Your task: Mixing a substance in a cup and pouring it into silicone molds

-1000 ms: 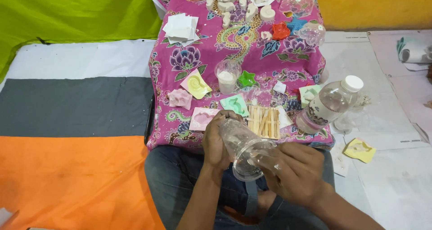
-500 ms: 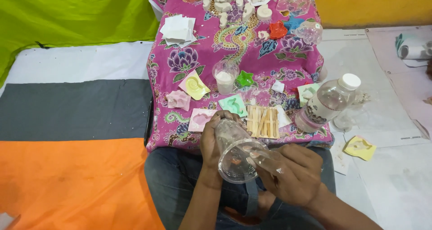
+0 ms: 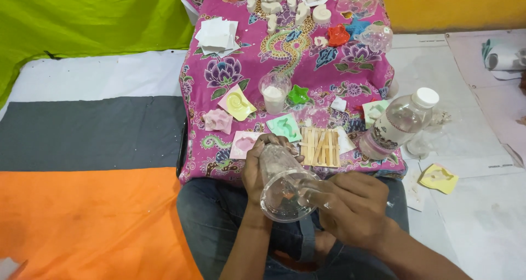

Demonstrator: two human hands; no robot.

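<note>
Left hand [image 3: 257, 168] has its grip closed round the clear plastic cup [image 3: 282, 184], tilted mouth-near over the lap so the right hand [image 3: 350, 209], fingers pinched, can work inside its rim.

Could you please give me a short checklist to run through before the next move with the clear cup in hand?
1. Left hand grips the clear plastic cup: ok.
2. Right hand at the cup's rim: ok.
3. Cup's contents: cannot tell.
4. Capped bottle upright, leaning slightly: ok.
5. Small cup of white powder upright on the pink cloth: ok.
6. Stick raft lies flat nearby: ok.
</note>
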